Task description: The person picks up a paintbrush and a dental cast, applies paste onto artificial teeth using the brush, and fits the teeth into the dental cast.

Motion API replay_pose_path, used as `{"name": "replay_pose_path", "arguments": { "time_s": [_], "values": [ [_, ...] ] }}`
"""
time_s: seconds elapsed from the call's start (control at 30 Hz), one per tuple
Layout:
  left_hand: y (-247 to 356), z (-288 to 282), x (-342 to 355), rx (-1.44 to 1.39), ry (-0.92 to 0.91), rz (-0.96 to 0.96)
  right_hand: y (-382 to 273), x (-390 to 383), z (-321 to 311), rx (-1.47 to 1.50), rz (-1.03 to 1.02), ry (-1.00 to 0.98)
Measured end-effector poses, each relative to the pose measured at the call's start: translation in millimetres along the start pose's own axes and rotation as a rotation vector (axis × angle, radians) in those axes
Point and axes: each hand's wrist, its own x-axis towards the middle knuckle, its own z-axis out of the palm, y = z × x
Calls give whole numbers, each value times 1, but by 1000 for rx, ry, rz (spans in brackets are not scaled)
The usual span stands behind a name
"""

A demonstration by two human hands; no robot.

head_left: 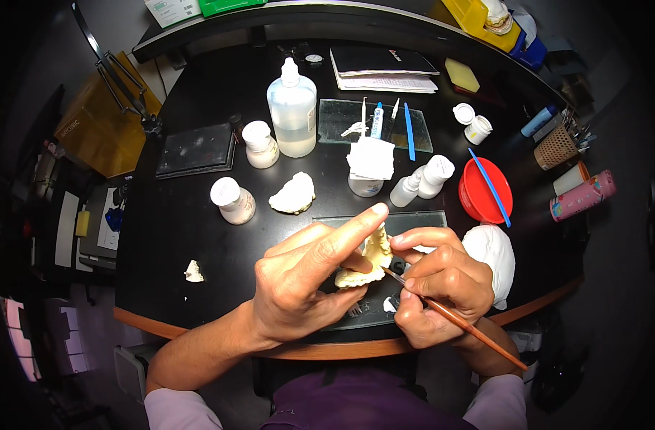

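My left hand [298,279] is closed on a cream-yellow, arch-shaped dental cast [376,252], its index finger stretched along the top. Pinched in my right hand [453,276] is a thin brush [478,334] with a brown wooden handle. The brush tip meets the cast's lower right edge, and my right fingertips are close beside the cast. Fingers cover part of the cast. Below both hands lies a glass slab [428,219], with a small white dab [390,304] near its front.
Around the hands stand white-capped bottles [234,202], a large squeeze bottle [293,118] and a red bowl [478,190] with a blue stick [490,188] across it. Another plaster piece [293,193] lies left of centre. A crumpled white cloth [496,261] sits close by my right hand.
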Motion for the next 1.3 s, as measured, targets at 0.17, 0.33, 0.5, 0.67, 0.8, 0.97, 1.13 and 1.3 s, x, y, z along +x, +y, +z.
{"name": "replay_pose_path", "arguments": {
  "time_s": [0.17, 0.33, 0.5, 0.67, 0.8, 0.97, 1.13, 1.3],
  "values": [
    [0, 0, -1, 13, -3, 1, 0, -1, 0, 2, 9, -4],
    [2, 1, -1, 3, 2, 7, -1, -1, -2, 11, 13, -7],
    [2, 0, -1, 18, 1, 13, -1, -1, -2, 16, 15, 1],
    [4, -2, 2, 49, 2, 30, -1, -1, -6, 65, -3, 11],
    [0, -4, -1, -187, -42, -153, 2, -3, -3, 197, 26, 81],
    [0, -10, 2, -877, -79, -733, 6, -6, -4, 165, 98, 147],
    [-7, -11, -1, -1147, -148, -863, 11, -2, -9, 101, -16, 71],
    [-9, -11, -1, -1186, -186, -838, 13, -7, -4, 175, 54, 28]
  ]
}}
